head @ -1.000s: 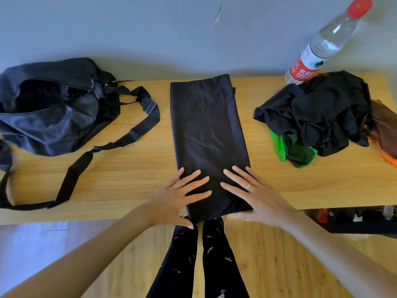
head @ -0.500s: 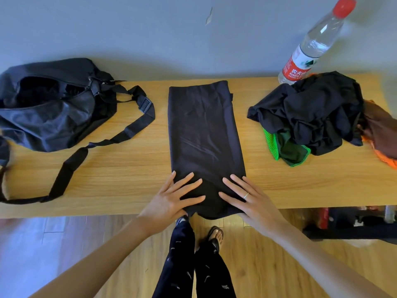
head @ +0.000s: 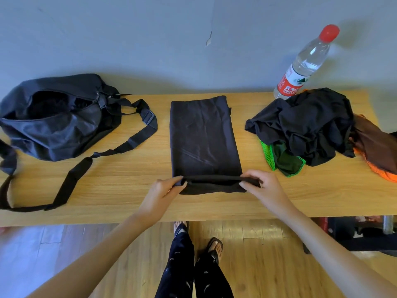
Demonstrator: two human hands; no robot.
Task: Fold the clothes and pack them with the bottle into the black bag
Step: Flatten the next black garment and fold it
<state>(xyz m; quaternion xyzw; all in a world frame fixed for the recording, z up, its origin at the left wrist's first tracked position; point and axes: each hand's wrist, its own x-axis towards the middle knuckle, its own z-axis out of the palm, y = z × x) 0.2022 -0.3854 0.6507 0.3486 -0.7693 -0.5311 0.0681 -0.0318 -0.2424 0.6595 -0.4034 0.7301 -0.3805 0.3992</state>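
At table [head: 111, 194] centre: black garment [head: 203, 138], folded into a long strip, lies flat with its long axis running from the near edge toward the wall [head: 150, 39]. Near end of the strip is lifted and turned back over itself, forming a low roll across the full width.

Left hand [head: 163, 190]: fingers curled, pinching the left corner of the turned-back end between thumb and fingertips. Right hand [head: 264, 186]: same grip on the right corner, fingers curled over the fabric edge. Both hands sit at equal height, just off the tabletop (contact of the palms with the wood cannot be judged).

Bag [head: 53, 121]: black, at the table's left end, slumped on its side, top opening gaping toward the camera; interior dark, contents not discernible. Its strap [head: 137, 138] loops out across the wood toward the garment, well short of touching it.

Pile [head: 305, 125]: unfolded clothes at the right end, a black piece on top, green mesh [head: 268, 155] poking out below it on the near-left side, brown and orange cloth [head: 378, 151] at the far right.

Bottle [head: 305, 63]: clear, red cap, red label, standing upright behind the pile against the wall, base partly hidden by the black cloth.

Below the table edge: wood floor [head: 247, 265], the person's legs and sandalled feet.
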